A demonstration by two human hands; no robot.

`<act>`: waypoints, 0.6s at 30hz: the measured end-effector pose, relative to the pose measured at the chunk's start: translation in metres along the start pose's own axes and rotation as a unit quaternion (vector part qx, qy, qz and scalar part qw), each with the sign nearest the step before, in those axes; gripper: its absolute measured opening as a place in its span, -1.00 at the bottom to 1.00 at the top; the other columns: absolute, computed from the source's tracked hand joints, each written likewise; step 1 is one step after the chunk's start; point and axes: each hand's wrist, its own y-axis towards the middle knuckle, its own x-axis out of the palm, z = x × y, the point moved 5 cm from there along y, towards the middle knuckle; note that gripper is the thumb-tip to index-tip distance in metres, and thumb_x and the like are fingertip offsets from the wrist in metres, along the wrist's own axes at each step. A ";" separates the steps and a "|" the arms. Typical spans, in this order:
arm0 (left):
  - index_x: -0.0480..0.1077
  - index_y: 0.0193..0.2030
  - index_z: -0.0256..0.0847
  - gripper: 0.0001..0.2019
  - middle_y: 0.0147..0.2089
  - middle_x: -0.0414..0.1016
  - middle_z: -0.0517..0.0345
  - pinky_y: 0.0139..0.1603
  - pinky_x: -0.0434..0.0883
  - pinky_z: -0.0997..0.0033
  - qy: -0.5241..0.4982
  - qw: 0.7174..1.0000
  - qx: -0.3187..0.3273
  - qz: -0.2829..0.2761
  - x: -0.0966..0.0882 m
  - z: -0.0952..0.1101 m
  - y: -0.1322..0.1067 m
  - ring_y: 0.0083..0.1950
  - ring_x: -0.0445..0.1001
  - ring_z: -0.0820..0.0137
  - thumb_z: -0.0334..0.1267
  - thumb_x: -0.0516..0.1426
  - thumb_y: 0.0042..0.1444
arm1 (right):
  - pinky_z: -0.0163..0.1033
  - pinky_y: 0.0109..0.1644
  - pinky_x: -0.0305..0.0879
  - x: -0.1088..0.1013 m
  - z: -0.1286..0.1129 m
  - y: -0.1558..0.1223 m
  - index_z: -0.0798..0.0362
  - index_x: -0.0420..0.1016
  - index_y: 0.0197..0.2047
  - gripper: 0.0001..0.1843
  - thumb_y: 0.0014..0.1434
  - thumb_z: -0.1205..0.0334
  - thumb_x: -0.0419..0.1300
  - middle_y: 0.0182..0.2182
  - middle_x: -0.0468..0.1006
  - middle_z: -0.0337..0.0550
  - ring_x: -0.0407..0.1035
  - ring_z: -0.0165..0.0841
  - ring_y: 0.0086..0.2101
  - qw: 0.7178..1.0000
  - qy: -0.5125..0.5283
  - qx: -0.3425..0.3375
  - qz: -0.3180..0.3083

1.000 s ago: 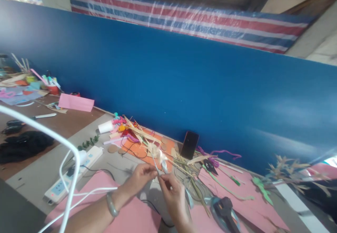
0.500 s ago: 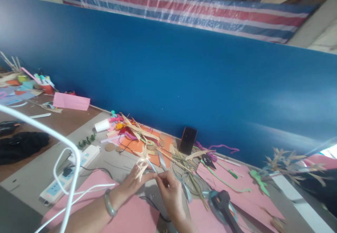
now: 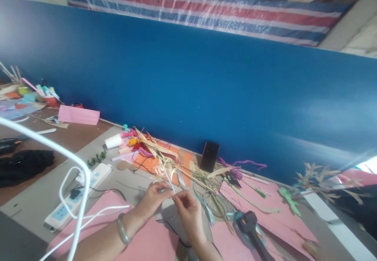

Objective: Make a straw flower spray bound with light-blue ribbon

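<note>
My left hand [image 3: 154, 198], with a bangle at the wrist, pinches a thin light-blue stem [image 3: 170, 181]. Pale husk strips like a flower [image 3: 161, 169] show at the stem's upper end, hard to separate from the pile behind. Close beside it, my right hand [image 3: 188, 210] has thumb and forefinger pressed together at the stem's lower end. What those fingertips hold is too small to make out. Both hands are raised over the grey table, fingertips almost touching.
Pink sheets [image 3: 147, 241] lie under my arms. A power strip [image 3: 78, 198] and white cable [image 3: 84, 166] are on the left. A glue gun [image 3: 250, 225] rests at right on a round blue item. Behind stand a phone [image 3: 209, 156] and dried strips [image 3: 156, 145] on orange paper.
The husk flower has tipped away from my left hand toward the pile behind, and more of the light-blue stem shows. My hands have shifted only slightly, still close together.
</note>
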 end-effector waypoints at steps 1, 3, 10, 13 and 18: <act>0.54 -0.52 -0.22 -0.78 -0.44 0.54 0.09 -0.13 0.35 0.29 0.001 1.000 0.002 0.003 0.000 0.001 0.000 -0.22 0.47 0.20 -0.10 0.33 -0.18 | -0.36 -0.56 0.14 -0.001 -0.001 0.000 0.06 0.42 -0.52 -0.70 0.12 0.06 0.25 -0.67 0.36 -0.33 0.18 -0.44 -0.63 1.000 -0.006 -0.009 0.003; 0.53 -0.54 -0.23 -0.76 -0.47 0.53 0.09 -0.15 0.35 0.29 0.008 1.000 0.010 0.012 -0.001 0.002 -0.002 -0.24 0.48 0.20 -0.08 0.33 -0.16 | -0.36 -0.53 0.16 -0.002 -0.005 -0.001 0.06 0.42 -0.53 -0.71 0.13 0.08 0.26 -0.66 0.38 -0.31 0.22 -0.43 -0.62 0.999 -0.022 -0.031 0.009; 0.51 -0.56 -0.25 -0.75 -0.49 0.50 0.12 -0.24 0.33 0.39 -0.014 1.000 0.015 -0.012 0.004 0.007 -0.005 -0.30 0.46 0.28 -0.08 0.32 -0.15 | -0.35 -0.50 0.18 -0.002 -0.011 -0.004 0.05 0.43 -0.53 -0.71 0.17 0.12 0.23 -0.64 0.39 -0.30 0.23 -0.43 -0.60 0.994 -0.063 -0.087 0.009; 0.50 -0.58 -0.25 -0.75 -0.50 0.49 0.14 -0.27 0.31 0.40 -0.021 0.999 0.020 -0.018 0.005 0.013 -0.006 -0.33 0.44 0.30 -0.09 0.32 -0.14 | -0.35 -0.49 0.17 -0.001 -0.009 -0.004 0.05 0.43 -0.52 -0.73 0.17 0.13 0.23 -0.63 0.39 -0.29 0.22 -0.43 -0.59 0.992 -0.077 -0.097 0.012; 0.49 -0.59 -0.25 -0.70 -0.51 0.48 0.13 -0.29 0.29 0.41 -0.011 1.000 0.027 -0.010 0.004 0.017 -0.006 -0.36 0.41 0.31 -0.04 0.32 -0.13 | -0.35 -0.52 0.13 -0.002 -0.012 -0.005 0.03 0.34 -0.59 -0.68 0.15 0.14 0.22 -0.66 0.33 -0.33 0.18 -0.45 -0.62 0.989 -0.090 -0.114 0.034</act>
